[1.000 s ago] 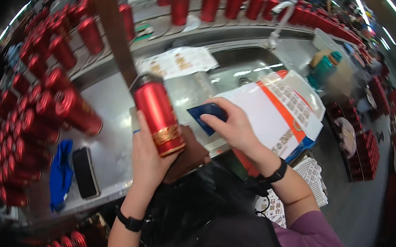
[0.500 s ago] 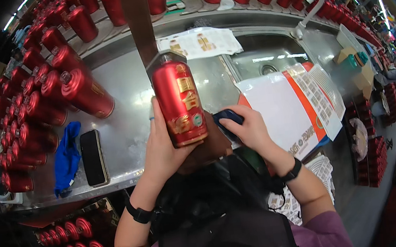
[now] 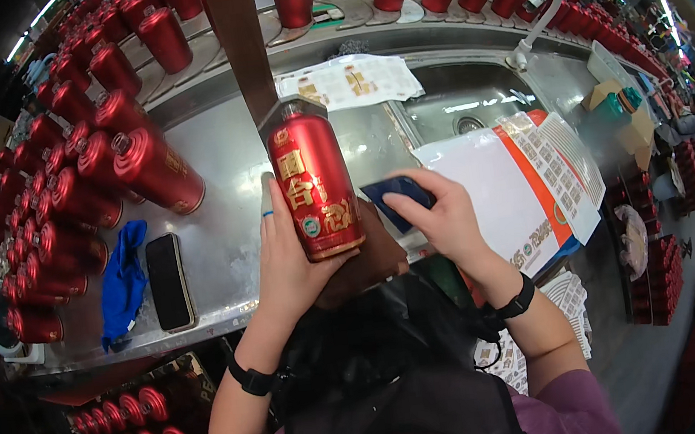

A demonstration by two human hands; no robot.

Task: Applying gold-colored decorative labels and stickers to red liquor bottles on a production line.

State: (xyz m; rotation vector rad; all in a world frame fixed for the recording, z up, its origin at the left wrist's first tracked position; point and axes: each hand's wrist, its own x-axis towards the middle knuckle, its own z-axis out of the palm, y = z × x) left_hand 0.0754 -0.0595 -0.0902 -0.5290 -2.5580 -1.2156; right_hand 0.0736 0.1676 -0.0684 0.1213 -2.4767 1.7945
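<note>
A glossy red bottle (image 3: 314, 182) with gold lettering and a small green emblem stands before me. My left hand (image 3: 291, 249) is closed around its lower left side and base. A dark angular piece on a brown post (image 3: 242, 45) is behind the bottle's shoulder. Just to the right, my right hand (image 3: 441, 210) pinches a flat dark blue piece (image 3: 400, 202), like a small scraper or card. Its left edge comes close to the bottle; whether they touch, I cannot tell. Below the bottle is a brown block (image 3: 362, 271), partly covered by my left hand.
Red bottles (image 3: 158, 170) crowd the left counter beside a blue cloth (image 3: 125, 281) and a phone (image 3: 169, 282). To the right, printed label sheets (image 3: 480, 176) lie by a sink (image 3: 438, 112) with a white faucet (image 3: 536, 24). More bottles line the conveyor (image 3: 358, 8) behind.
The bottle has turned in my left hand, its gold lettering shifting leftward. My right hand has risen slightly, showing more of the blue piece. Bottles on the conveyor have moved right.
</note>
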